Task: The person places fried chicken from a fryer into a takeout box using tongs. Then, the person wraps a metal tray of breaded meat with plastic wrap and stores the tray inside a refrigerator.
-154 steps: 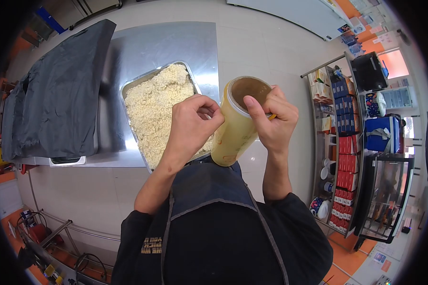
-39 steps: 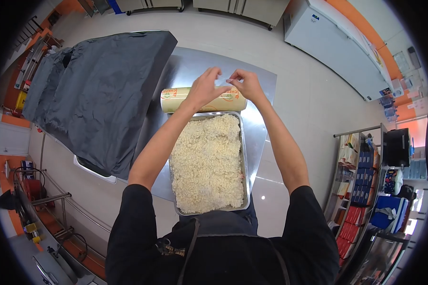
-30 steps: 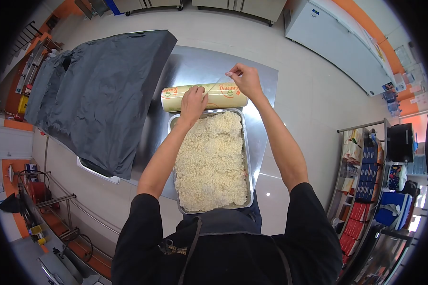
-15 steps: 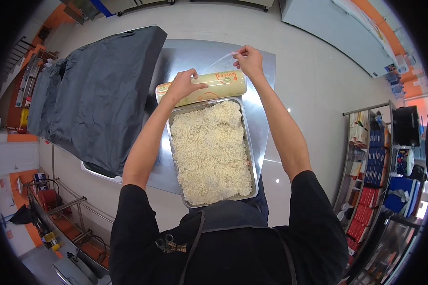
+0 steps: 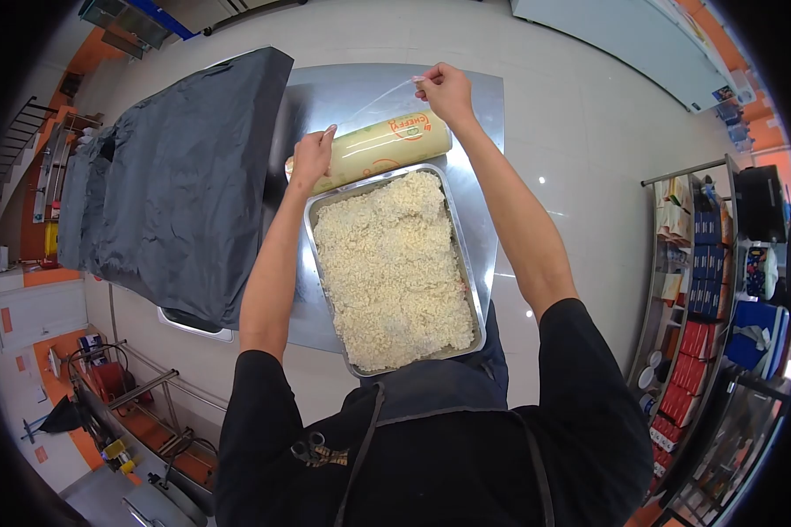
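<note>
A large roll of clear plastic film [image 5: 378,145] with orange printing lies across the steel table, touching the far edge of a metal tray [image 5: 468,281]. Pale, crumb-coated food [image 5: 391,272] fills the tray. My left hand [image 5: 312,158] is closed at the left end of the roll, thumb and fingers pinching the film's edge. Beyond the roll's right end, my right hand [image 5: 441,90] pinches the other end of the film edge, raised above the table. Between the two hands the film stretches as a thin, taut line.
The steel table [image 5: 343,92] runs under the tray and roll. A dark cover [image 5: 185,176] drapes over something bulky at the left. Shelving with boxes [image 5: 703,255] stands at the right, a white freezer [image 5: 624,44] at the far right, and a metal rack [image 5: 150,386] at lower left.
My left hand has drawn back from the roll's middle toward its left end and now pinches the film. My right hand has moved slightly left and away from me, with the film pulled taut.
</note>
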`<move>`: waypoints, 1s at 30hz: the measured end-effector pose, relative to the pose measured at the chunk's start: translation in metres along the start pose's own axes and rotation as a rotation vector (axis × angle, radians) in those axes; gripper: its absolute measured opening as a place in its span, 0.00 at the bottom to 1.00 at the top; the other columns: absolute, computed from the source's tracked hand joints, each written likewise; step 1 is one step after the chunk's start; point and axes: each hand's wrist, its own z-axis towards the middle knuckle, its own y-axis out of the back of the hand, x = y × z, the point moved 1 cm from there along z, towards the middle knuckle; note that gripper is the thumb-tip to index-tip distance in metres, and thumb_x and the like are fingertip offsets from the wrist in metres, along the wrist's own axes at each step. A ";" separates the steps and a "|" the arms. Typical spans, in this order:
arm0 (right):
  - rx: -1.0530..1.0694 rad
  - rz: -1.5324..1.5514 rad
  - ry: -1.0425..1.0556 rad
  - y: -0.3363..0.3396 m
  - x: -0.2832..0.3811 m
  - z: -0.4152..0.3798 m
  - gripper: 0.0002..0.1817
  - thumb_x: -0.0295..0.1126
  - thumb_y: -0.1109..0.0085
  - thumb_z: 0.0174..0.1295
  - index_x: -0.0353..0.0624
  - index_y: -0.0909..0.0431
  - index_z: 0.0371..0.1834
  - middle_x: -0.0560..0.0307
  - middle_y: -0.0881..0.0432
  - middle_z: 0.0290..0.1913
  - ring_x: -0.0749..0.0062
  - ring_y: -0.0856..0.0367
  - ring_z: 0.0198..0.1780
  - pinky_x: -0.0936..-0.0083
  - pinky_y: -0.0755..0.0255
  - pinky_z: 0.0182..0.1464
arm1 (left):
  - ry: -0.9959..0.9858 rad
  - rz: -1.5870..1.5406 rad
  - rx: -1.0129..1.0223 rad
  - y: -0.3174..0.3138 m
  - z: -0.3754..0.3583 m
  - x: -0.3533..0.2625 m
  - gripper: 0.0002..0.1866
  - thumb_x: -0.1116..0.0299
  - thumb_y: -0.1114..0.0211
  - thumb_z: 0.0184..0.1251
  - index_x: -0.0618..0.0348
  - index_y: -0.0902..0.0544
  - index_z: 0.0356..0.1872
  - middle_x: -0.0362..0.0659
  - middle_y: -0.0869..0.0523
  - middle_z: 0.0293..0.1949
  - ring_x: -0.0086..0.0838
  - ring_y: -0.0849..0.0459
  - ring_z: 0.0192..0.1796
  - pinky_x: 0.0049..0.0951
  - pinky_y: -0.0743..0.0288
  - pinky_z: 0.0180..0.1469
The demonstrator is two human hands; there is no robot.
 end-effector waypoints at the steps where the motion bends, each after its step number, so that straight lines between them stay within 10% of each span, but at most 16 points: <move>1: -0.009 0.014 -0.013 0.001 -0.002 0.003 0.08 0.26 0.37 0.53 0.34 0.25 0.27 0.54 0.19 0.25 0.76 0.18 0.25 0.82 0.23 0.27 | 0.037 0.006 0.033 0.004 0.005 -0.001 0.24 0.53 0.41 0.62 0.67 0.23 0.19 0.54 0.22 0.17 0.38 0.18 0.24 0.37 0.27 0.30; 11: -0.063 0.091 0.003 0.011 -0.023 0.011 0.09 0.28 0.35 0.51 0.35 0.25 0.24 0.53 0.19 0.22 0.74 0.17 0.22 0.82 0.26 0.25 | -0.490 0.481 -0.128 0.007 -0.010 0.011 0.17 0.61 0.35 0.53 0.66 0.25 0.17 0.56 0.22 0.19 0.48 0.21 0.27 0.40 0.29 0.33; 20: -0.031 0.062 -0.002 0.013 -0.007 0.005 0.08 0.27 0.36 0.52 0.35 0.25 0.26 0.53 0.18 0.23 0.75 0.17 0.24 0.82 0.25 0.27 | 0.056 -0.050 -0.082 0.010 -0.023 0.017 0.25 0.52 0.43 0.64 0.68 0.26 0.18 0.50 0.22 0.15 0.37 0.18 0.23 0.36 0.27 0.30; 30: -0.027 0.062 -0.074 0.026 -0.006 0.002 0.08 0.27 0.35 0.53 0.33 0.24 0.28 0.54 0.19 0.26 0.75 0.18 0.27 0.82 0.21 0.29 | -0.245 0.399 0.113 0.038 -0.016 0.013 0.23 0.54 0.38 0.59 0.68 0.21 0.19 0.51 0.23 0.15 0.34 0.23 0.20 0.32 0.30 0.29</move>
